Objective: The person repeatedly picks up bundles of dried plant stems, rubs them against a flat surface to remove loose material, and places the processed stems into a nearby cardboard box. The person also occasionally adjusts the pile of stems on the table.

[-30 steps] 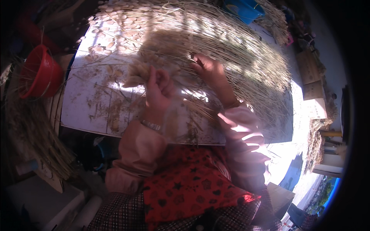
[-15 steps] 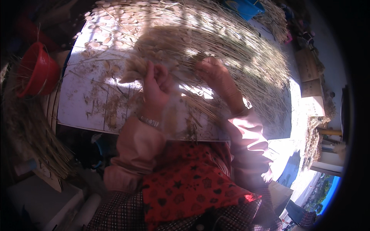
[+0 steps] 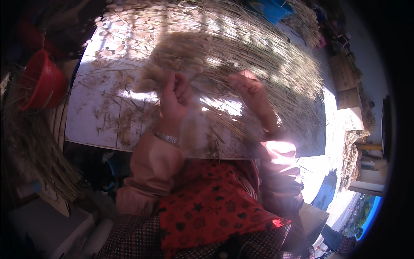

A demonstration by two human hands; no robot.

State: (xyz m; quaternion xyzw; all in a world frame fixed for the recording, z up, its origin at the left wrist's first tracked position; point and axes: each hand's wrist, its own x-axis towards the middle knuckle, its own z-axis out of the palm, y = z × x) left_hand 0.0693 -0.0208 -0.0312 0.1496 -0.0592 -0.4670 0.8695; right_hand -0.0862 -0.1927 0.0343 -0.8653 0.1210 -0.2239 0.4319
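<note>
My left hand point(image 3: 176, 96), with a metal watch band point(image 3: 165, 137) at its wrist, is closed around a small bunch of fluffy dried bunny-tail grass point(image 3: 148, 82). The pale tufts stick out past my thumb to the left. My right hand point(image 3: 252, 91) is pinched, a short way to the right, at the near edge of a broad heap of dried grass stems point(image 3: 267, 56). What its fingers hold, if anything, is too blurred to make out. Loose fluffy heads point(image 3: 148, 26) lie toward the far left of the heap, partly in my shadow.
The white table point(image 3: 92, 116) is strewn with brown bits and stray stems. Left of it hangs or stands a red bucket point(image 3: 45, 82), above more dried stalks point(image 3: 47, 151). A blue basin point(image 3: 276, 12) sits at the far right; cardboard boxes point(image 3: 347, 97) line the right side.
My right hand has drawn slightly right and toward me, away from the heap's middle. The left hand stays almost in place with its bunch.
</note>
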